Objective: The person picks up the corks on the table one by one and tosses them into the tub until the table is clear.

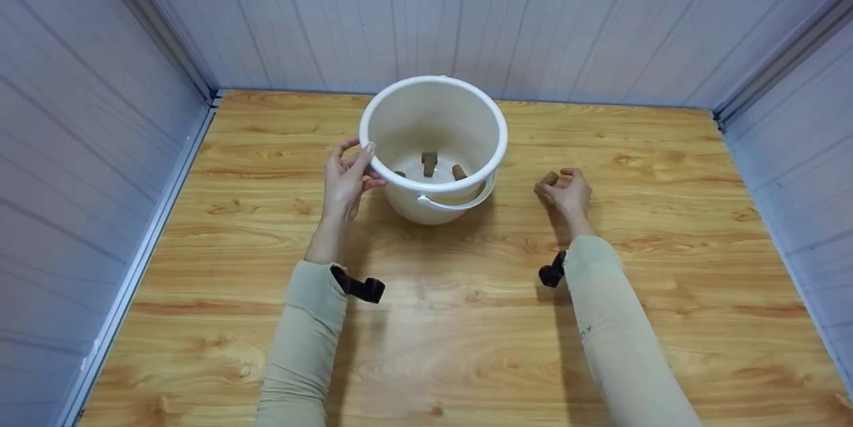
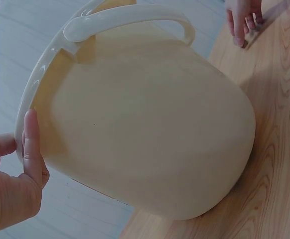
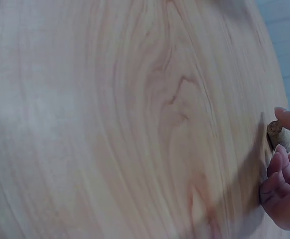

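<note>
A white plastic bucket (image 1: 414,206) stands upright on the wooden surface. My left hand (image 1: 343,187) grips its rim at the left, thumb over the edge and fingers against the outer wall, as the left wrist view shows at the hand (image 2: 15,184). To the right of the bucket, my right hand (image 1: 570,195) pinches a brown cork (image 1: 550,178) low over the wood. The right wrist view shows that speckled cork (image 3: 279,137) between thumb and fingertips. Inside the bucket lie several corks (image 1: 430,164), one partly hidden by the near rim.
The bucket's white handle (image 1: 466,204) hangs down at the front right. Pale panel walls (image 1: 453,20) close off the back and both sides of the wood-grain surface (image 1: 460,347). A black wrist mount (image 1: 363,288) sticks out from the left sleeve.
</note>
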A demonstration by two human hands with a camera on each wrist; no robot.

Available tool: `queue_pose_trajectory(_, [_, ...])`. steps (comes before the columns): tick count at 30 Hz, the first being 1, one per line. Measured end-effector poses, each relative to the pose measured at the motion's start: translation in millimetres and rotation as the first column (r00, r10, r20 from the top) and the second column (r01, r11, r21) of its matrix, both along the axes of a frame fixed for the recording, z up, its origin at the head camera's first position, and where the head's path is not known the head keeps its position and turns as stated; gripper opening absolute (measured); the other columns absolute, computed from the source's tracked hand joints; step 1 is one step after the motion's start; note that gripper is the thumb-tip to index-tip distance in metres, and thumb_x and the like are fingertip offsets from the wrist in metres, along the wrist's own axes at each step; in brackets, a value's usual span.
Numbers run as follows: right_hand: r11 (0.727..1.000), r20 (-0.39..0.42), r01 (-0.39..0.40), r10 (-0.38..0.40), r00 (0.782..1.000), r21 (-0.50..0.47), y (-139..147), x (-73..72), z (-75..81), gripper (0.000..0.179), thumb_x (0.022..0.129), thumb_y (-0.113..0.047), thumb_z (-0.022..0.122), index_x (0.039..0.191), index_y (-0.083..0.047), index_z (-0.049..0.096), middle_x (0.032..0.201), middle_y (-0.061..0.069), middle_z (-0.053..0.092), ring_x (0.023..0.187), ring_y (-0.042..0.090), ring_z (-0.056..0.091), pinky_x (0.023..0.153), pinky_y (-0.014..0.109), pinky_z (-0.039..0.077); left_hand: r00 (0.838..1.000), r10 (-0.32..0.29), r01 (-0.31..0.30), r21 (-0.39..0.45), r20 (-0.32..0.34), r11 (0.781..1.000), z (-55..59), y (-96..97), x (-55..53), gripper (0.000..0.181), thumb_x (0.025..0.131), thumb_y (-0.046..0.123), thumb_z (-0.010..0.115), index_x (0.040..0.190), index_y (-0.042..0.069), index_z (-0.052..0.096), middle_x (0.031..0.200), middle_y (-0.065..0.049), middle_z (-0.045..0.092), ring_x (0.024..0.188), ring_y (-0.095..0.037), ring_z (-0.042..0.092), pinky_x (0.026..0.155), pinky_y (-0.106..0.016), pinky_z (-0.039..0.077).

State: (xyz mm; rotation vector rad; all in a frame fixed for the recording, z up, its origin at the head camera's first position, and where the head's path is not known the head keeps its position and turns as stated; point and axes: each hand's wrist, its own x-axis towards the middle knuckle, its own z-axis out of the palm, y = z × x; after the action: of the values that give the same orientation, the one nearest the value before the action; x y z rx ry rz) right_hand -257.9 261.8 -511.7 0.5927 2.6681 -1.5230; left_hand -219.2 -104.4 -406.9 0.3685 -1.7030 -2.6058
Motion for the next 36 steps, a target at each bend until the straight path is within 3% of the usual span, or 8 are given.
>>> queue_pose_trajectory(10, [0.999,-0.002,0.024,-0.024,1.0,0.023,-3.1,-2.7,-1.7,0.049,0.079,-0.016,0.066,0.122,-0.003,0.045,0.095,0.013,0.056,0.08,0.018,0.05,0.066,0.023,0.046,1.0,0.009,-0.009,-0.013,-0.017,1.0,-1.8,-0.2,1.0,0.035,0.088,0.009,0.054,0.118,0.002,0.038,0.064,-0.006,0.055,0.046,-0.012,0.052,0.042,-0.022,0.053])
queue_pose_trajectory(18, [0.999,0.026,0.022,-0.023,0.999,0.038,-5.4,-3.0,-1.9,0.043,0.08,-0.013,0.064,0.119,-0.004,0.048,0.112,0.016,0.055,0.094,0.024,0.052,0.079,0.032,0.048,0.999,0.012,-0.012,-0.012,-0.036,1.0,-1.7,-0.2,2.6,0.034,0.088,0.008,0.054,0.118,0.001,0.038,0.064,-0.005,0.055,0.046,-0.01,0.052,0.041,-0.022,0.053])
queue_pose_trajectory(29, [0.995,0.036,0.036,-0.04,0.999,0.093,-3.9,-2.7,-3.8,0.038,0.082,-0.015,0.063,0.116,-0.005,0.05,0.11,0.013,0.057,0.096,0.022,0.054,0.082,0.033,0.047,0.999,0.011,-0.011,-0.01,-0.038,1.0,-2.3,2.0,2.5,0.036,0.088,0.007,0.055,0.118,0.0,0.038,0.064,-0.006,0.055,0.045,-0.012,0.052,0.04,-0.023,0.053])
queue_pose_trajectory(36, [0.993,0.013,0.044,-0.046,0.999,0.11,-3.7,-3.7,-3.6,0.037,0.081,-0.015,0.063,0.114,-0.005,0.051,0.106,0.013,0.057,0.093,0.022,0.054,0.075,0.03,0.048,1.0,0.014,-0.015,-0.027,-0.023,1.0,-1.6,1.1,1.3,0.036,0.088,0.009,0.055,0.118,0.001,0.038,0.065,-0.007,0.055,0.046,-0.012,0.052,0.041,-0.023,0.053])
